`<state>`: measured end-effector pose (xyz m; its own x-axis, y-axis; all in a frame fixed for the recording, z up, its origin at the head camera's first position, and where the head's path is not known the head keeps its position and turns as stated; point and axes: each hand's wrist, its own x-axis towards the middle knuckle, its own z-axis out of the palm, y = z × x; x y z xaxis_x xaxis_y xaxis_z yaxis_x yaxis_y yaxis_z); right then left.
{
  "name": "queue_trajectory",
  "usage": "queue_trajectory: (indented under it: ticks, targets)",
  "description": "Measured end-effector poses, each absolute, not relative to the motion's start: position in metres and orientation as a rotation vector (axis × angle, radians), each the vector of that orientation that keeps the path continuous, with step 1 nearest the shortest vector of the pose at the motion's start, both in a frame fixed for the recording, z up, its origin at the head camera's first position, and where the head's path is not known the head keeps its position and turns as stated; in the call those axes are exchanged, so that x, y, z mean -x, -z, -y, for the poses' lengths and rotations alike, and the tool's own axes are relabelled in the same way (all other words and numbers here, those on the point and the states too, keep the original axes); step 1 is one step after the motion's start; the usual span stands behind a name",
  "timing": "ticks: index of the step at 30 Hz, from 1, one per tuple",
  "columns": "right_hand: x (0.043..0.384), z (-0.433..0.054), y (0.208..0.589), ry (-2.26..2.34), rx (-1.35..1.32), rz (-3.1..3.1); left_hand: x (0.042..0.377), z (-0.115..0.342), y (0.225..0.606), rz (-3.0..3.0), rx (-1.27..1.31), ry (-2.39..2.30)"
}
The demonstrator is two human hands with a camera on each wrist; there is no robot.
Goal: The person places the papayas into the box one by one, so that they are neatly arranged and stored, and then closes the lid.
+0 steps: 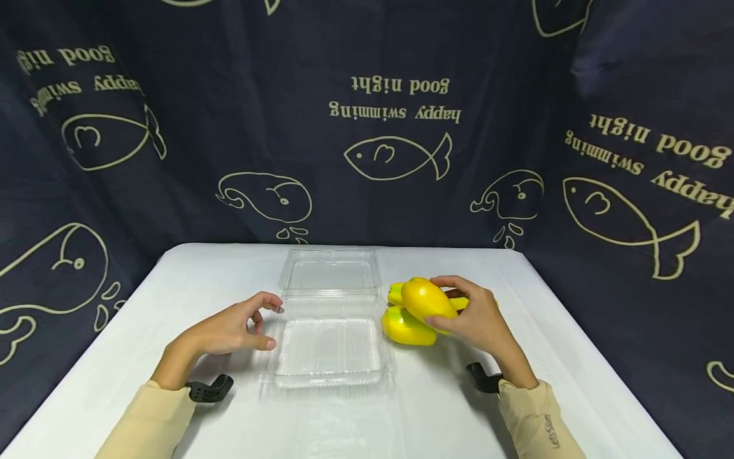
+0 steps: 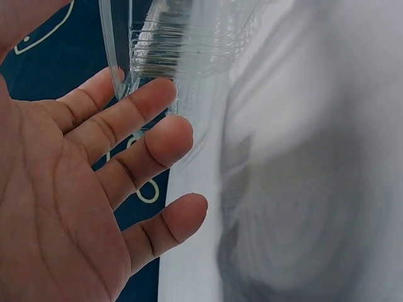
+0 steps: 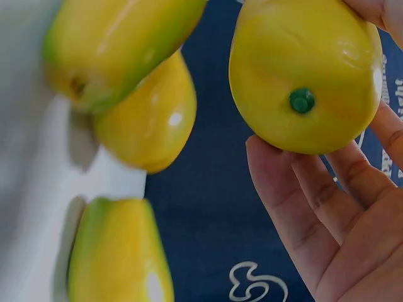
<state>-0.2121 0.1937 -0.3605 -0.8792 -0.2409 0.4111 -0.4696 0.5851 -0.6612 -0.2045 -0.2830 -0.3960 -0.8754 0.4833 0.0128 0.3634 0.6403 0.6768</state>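
Note:
A clear plastic clamshell box (image 1: 329,344) lies open on the white table (image 1: 201,274), its lid (image 1: 331,271) folded back. My left hand (image 1: 237,328) rests beside the box's left edge with fingers relaxed, fingertips (image 2: 170,135) near the ribbed wall (image 2: 189,38). My right hand (image 1: 470,319) grips a yellow mango (image 1: 425,298), raised a little above the table; the same mango (image 3: 305,72) shows its green stem dot. Three more yellow-green mangoes lie under and behind it (image 1: 406,327), (image 3: 113,44), (image 3: 148,123), (image 3: 119,251).
A dark blue cloth with fish and whale prints (image 1: 395,156) hangs behind and on both sides of the table. Black wrist straps (image 1: 209,389) (image 1: 484,379) sit at both cuffs. Bare table lies in front of the box.

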Motion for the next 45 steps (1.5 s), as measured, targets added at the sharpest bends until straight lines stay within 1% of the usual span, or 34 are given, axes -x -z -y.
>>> queue_trajectory:
  ticks: [27,37,45]
  targets:
    - [0.224,-0.109,0.356,-1.347,-0.810,2.572,0.203,0.282,0.397,-2.717,-0.692,-1.019]
    - [0.210,-0.072,0.354,-1.359,-0.937,2.601,0.203,0.282,0.394,-2.728,-0.690,-1.014]
    - [0.200,-0.056,0.359,-1.330,-0.918,2.639,0.203,0.282,0.395,-2.725,-0.676,-1.007]
